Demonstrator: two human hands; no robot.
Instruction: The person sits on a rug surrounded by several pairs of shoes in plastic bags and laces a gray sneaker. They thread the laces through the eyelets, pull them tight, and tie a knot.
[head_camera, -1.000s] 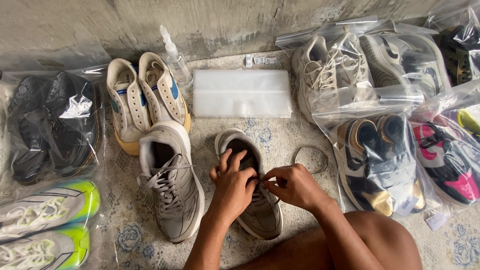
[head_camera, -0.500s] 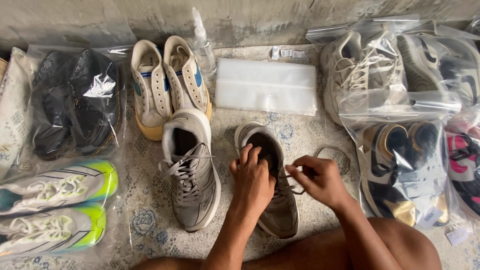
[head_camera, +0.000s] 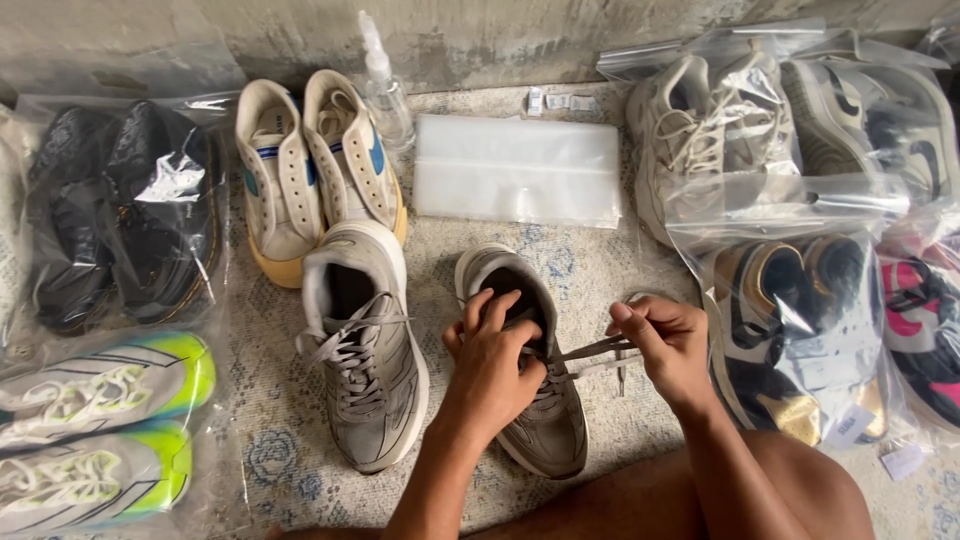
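Home floor used as a shoe-sorting spot, worn patterned rug (head_camera: 270, 450) against a rough concrete wall (head_camera: 480, 35) at 12 o'clock, pairs of sneakers sealed in clear zip bags (head_camera: 790, 150) at 3 and 9 o'clock, stack of empty bags (head_camera: 518, 170), spray bottle (head_camera: 383, 90).

Two shoes side by side: left shoe (head_camera: 362, 350), right shoe (head_camera: 530, 370) under hands. Bag stack (head_camera: 518, 170) behind; bagged pairs (head_camera: 790, 240) to right.

Person's own body: left hand (head_camera: 492, 372) and right hand (head_camera: 668, 345), both bare, without rings, watch or gloves. Both forearms are uncovered, no sleeve reaching the wrist. A bare knee (head_camera: 790, 490) occupies the lower edge.
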